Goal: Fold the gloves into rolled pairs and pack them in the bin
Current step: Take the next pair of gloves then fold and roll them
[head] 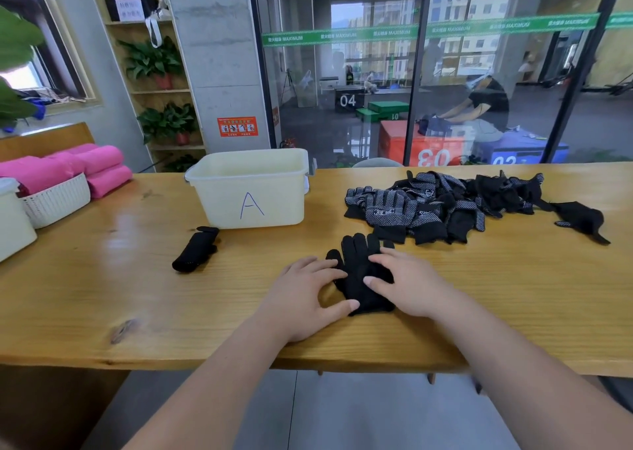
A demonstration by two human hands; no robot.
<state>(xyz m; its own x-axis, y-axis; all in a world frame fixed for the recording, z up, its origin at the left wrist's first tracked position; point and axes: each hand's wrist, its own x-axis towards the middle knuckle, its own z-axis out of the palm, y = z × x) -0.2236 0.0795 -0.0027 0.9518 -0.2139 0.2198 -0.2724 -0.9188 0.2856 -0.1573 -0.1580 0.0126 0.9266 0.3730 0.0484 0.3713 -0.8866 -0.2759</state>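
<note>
Across the wooden table [137, 295], flat black knit gloves [358, 264] lay near its front edge, left hand [305, 293] and right hand [407, 281] spread flat on them, gripping nothing. Limp, light fabric looked best rolled from the cuff.

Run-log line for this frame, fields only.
left hand presses flat glove | right hand presses flat glove | rolled gloves beside bin | bin contents hidden | glove pile loose

a long wooden tabletop [102, 278] fills the middle. at 12 o'clock stands a grey pillar [212, 55], and a big glass wall [479, 82] runs to 2 o'clock. at 11 o'clock a wooden shelf [161, 91] holds green plants [150, 60]. a window [44, 58] is at 10 o'clock. grey floor [342, 415] lies at 6 o'clock.
</note>
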